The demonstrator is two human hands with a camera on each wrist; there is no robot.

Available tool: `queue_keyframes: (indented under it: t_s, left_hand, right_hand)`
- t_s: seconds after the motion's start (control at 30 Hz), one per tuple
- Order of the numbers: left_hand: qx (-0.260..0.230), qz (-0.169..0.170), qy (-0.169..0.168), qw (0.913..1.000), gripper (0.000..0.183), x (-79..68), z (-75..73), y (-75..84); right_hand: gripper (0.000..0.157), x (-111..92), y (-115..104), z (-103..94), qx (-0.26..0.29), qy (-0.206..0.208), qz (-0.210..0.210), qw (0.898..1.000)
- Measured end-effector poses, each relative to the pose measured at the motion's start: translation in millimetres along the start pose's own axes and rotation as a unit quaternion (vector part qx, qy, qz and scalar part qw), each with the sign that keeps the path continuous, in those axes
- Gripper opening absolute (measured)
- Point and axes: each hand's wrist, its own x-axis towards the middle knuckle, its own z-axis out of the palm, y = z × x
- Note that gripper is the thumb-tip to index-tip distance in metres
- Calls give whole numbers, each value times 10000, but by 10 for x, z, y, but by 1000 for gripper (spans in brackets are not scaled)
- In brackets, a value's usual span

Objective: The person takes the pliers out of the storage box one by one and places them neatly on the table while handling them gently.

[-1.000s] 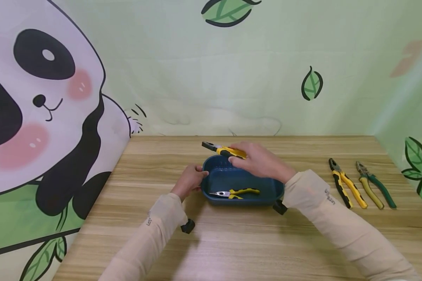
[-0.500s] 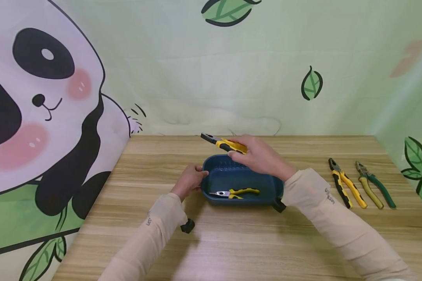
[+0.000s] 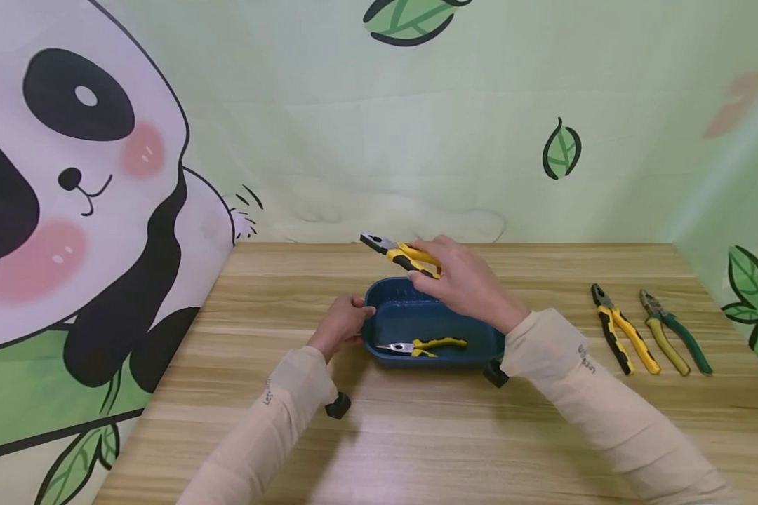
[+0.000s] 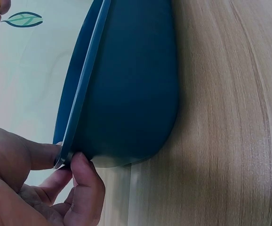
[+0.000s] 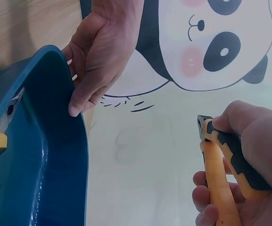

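Note:
A blue bin (image 3: pixel 439 361) with rounded corners stands on the wooden table. My left hand (image 3: pixel 342 322) pinches its left rim, with the thumb inside and fingers outside, as the left wrist view shows (image 4: pixel 46 188). Over the bin's back edge, my right hand (image 3: pixel 464 277) grips yellow-and-black combination pliers (image 3: pixel 407 259) by the handles, jaws pointing left and slightly up. In the right wrist view the handles of these pliers (image 5: pixel 218 174) stand spread apart between thumb and fingers. Long-nose pliers (image 3: pixel 420 346) with yellow-and-black handles lie in the bin along its front wall.
On the right of the table (image 3: pixel 429 435) lie two more pliers side by side: a yellow-and-black pair (image 3: pixel 622 333) and a pair with green and olive handles (image 3: pixel 674 333). Behind the table hangs a pale green backdrop (image 3: pixel 328 126) printed with a panda and leaves.
My right hand has lifted the combination pliers a little higher, away from the bin. The left hand and the bin have stayed in place.

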Motion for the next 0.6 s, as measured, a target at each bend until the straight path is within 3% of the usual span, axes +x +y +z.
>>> queue_keyframes:
  t_s: [0.6]
  left_hand:
    - [-49,-65,-25,10000,26,5,5,6]
  right_hand:
    - [56,-88,19,126,-713,659,-178,9951]
